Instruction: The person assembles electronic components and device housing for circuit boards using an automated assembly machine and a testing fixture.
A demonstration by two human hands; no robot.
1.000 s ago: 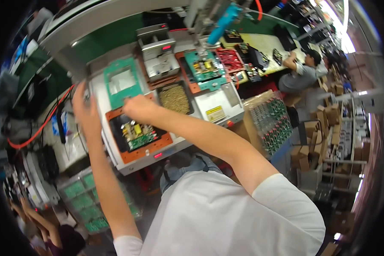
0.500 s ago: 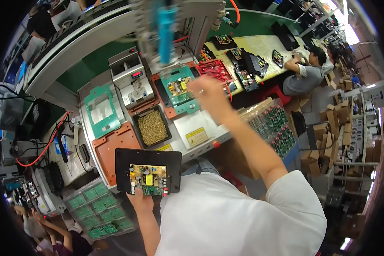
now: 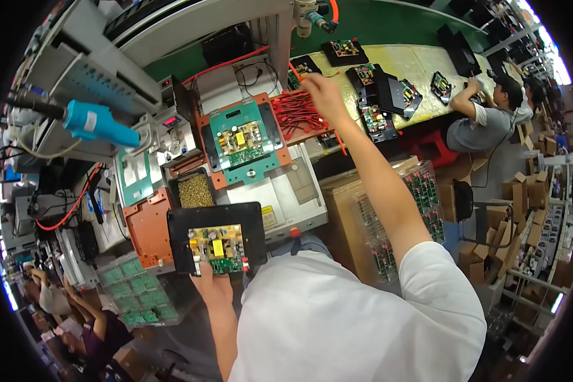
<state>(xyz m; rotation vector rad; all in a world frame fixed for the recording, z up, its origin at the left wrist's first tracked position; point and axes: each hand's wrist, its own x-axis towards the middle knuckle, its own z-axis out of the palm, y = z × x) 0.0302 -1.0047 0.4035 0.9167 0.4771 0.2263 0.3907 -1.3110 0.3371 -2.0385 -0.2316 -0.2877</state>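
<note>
My left hand [image 3: 212, 284] grips the lower edge of a black plate [image 3: 254, 223], which carries a yellow-and-green circuit board [image 3: 218, 248]. My right hand [image 3: 323, 97] is stretched out at the far edge of a tray of red wires [image 3: 297, 114]. Its fingers are curled, and what they hold, if anything, I cannot make out. Left of that tray, a second circuit board [image 3: 239, 141] in a black casing lies in a teal fixture [image 3: 237, 175] on an orange base. A blue power screwdriver [image 3: 102, 124] hangs over the left of the bench.
A bin of small brass-coloured screws [image 3: 196, 191] stands behind the held plate, beside an orange tray [image 3: 148, 232]. Stacked green boards [image 3: 137, 293] sit at the lower left, more boards [image 3: 420, 197] at right. A co-worker [image 3: 487, 121] sits at the yellow-covered table [image 3: 414, 67].
The blue screwdriver has swung from above the fixture to the left. My right hand has moved from beside the fixture to the far side of the red wires. My left hand still holds the plate.
</note>
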